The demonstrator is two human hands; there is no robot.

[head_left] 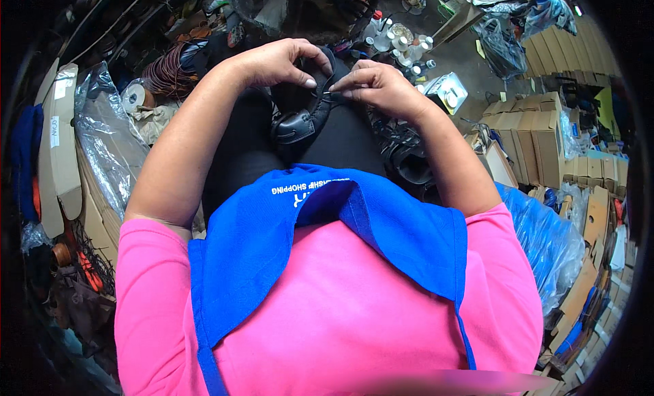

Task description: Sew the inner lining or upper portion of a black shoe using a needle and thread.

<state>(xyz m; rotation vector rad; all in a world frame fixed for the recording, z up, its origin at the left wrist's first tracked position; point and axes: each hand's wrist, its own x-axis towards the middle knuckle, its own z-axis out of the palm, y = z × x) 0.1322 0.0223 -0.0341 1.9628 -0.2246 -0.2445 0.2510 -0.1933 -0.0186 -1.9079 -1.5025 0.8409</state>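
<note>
A black leather shoe (298, 125) rests on my lap, its rounded leather end toward me and its opening facing up. My left hand (289, 62) is closed on the shoe's far edge, thumb inside and fingers bent over the rim. At the same edge, my right hand (375, 86) is pinched, thumb against fingers. A thin, shiny, needle-like piece (328, 92) shows at those fingertips, touching the shoe; its full length is hidden. Beneath the shoe are my black trousers (344, 140), and a blue apron (252, 219) covers my front.
Several plastic bottles (402, 45) and a white-and-silver tin (446, 93) stand beyond my right hand. More black shoes (412, 166) lie by my right leg. Cardboard boxes (531, 134) are stacked at the right. Clear plastic sheeting (112, 123) and a cord coil (169, 72) are at the left.
</note>
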